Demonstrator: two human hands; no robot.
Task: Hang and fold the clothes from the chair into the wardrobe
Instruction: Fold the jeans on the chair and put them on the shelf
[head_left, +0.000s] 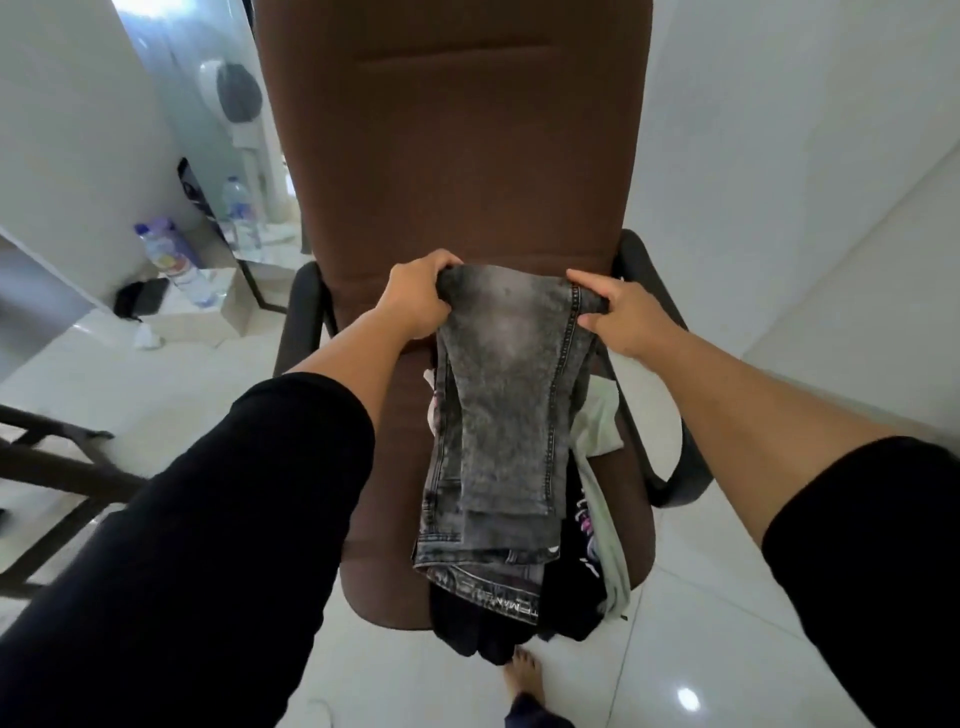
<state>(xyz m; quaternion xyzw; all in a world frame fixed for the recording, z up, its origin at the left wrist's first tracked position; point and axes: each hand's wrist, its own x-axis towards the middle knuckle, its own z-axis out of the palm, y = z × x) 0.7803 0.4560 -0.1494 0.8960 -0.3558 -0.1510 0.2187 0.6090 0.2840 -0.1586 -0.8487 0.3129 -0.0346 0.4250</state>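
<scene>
Nearest the camera, a bare foot (524, 675) stands on glossy white floor tiles (701, 649), just short of the front edge of the seat. On that seat lies a heap of clothes: a black garment (467, 623) spilling over the near edge, a pale grey-green top (602, 499) along the right, a dark piece with pink print (584, 530) between. Over the heap hangs a pair of grey acid-washed denim jeans (498, 415), folded lengthwise; the waistband end rests on the pile, the far end is lifted. Left hand (415, 299) has fingers curled over the far-left corner of the denim; right hand (623, 317) pinches the far-right corner at the stitched seam. Both hold firmly, cloth taut between them. Judgement: denim is heavy for a garment and fairly stiff, not slippery, not fragile; it should keep a crease and fold cleanly. Best held at seams or hems, where the cloth is thickest. Beyond the hands rises the tall brown fabric office chair (457, 156), its dark curved armrests (670, 467) flanking the seat; these could snag the trailing end on a sideways lift. Open floor lies to the right. Left is tighter: dark wooden rails (52, 457) near, plastic water bottles (171, 262) and a mirror (208, 104) farther off. No wardrobe is visible.
</scene>
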